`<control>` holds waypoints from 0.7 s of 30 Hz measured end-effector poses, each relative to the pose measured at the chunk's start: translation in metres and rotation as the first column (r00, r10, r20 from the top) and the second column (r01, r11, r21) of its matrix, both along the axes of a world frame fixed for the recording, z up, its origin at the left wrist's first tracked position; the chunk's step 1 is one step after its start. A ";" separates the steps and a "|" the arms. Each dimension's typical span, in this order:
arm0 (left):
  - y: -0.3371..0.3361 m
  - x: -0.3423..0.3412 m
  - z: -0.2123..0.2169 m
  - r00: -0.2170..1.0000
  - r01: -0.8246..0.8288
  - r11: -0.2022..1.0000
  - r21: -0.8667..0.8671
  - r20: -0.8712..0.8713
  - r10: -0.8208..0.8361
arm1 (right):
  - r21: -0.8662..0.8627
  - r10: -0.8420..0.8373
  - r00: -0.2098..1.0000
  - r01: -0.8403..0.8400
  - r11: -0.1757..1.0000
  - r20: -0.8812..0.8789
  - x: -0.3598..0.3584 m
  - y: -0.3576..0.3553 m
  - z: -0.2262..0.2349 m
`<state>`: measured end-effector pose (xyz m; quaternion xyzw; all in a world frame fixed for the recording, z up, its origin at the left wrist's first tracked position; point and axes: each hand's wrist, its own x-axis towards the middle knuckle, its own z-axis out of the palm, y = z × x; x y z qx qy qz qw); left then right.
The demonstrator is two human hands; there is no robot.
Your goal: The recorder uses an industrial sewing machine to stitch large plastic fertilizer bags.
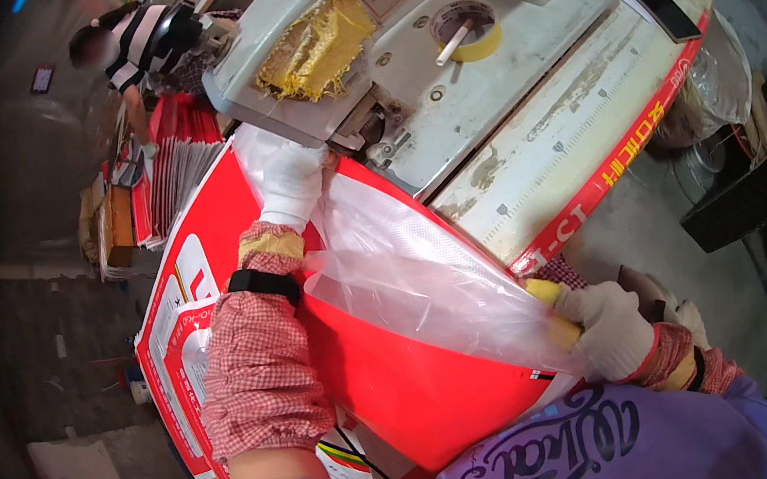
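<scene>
Purple shirt lies nearest; my right hand pinches the red bag at its mouth's right end. My left hand touches its far end, though I cannot tell whether those fingers pinch; beyond stands the sewing machine.

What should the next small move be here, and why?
Probably ease the right hand gently outward to straighten the mouth: the red bag gapes between the hands and its clear liner looks loose and wrinkled, while the left hand holds the edge close to the sewing machine.
</scene>
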<state>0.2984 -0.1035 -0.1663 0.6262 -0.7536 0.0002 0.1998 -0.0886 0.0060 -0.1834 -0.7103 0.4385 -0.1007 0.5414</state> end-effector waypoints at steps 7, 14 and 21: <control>0.045 -0.029 0.044 0.875 -0.317 0.871 0.376 0.469 0.116 | -0.260 0.376 0.818 -0.514 0.817 -0.436 -0.011 -0.002 0.008; -0.017 0.027 0.014 0.834 -0.040 0.975 -0.217 0.530 0.152 | -0.395 0.336 0.930 -0.366 0.842 -0.146 0.038 -0.023 0.013; -0.068 0.070 0.108 0.671 -0.329 0.920 -0.215 0.632 0.388 | 0.155 -0.049 0.663 -0.102 0.983 0.747 0.164 -0.088 -0.037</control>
